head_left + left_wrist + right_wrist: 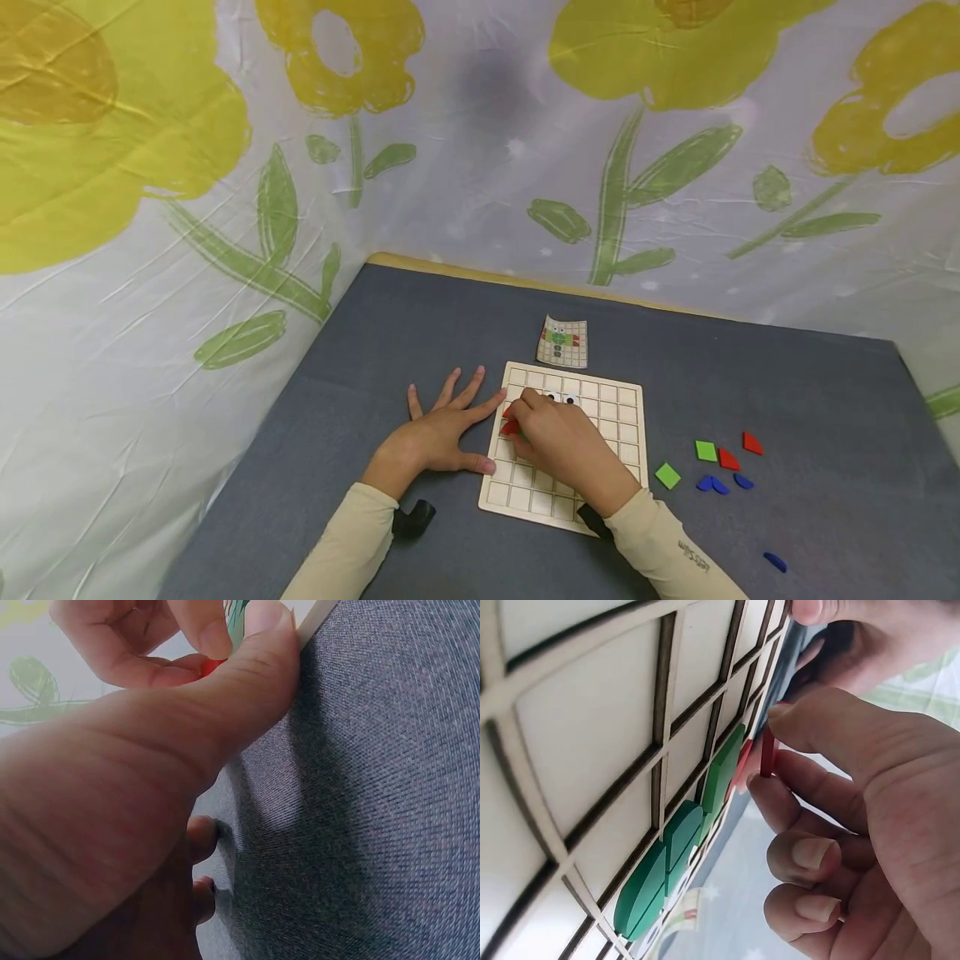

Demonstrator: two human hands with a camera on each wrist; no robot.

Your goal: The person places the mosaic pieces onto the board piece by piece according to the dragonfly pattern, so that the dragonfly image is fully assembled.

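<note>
A wooden grid board [630, 454] lies on the dark table. My left hand [437, 437] rests at its left edge, fingers spread, thumb and index finger touching the board. My right hand [562, 442] is over the board's left part and pinches a small red piece [768, 750] between thumb and index finger, just above the surface. In the right wrist view, another red piece [739, 766], a green square [721, 769] and two dark green rounded pieces [641, 892] sit in the grid. Eye tiles [572, 400] are partly covered by my right hand in the head view.
Behind the board lies a pattern card [562, 354]. To the right are loose green squares [667, 476], red quarter-round pieces [752, 443] and several blue pieces [742, 482]. A flower-printed curtain [480, 167] closes off the table's back and left.
</note>
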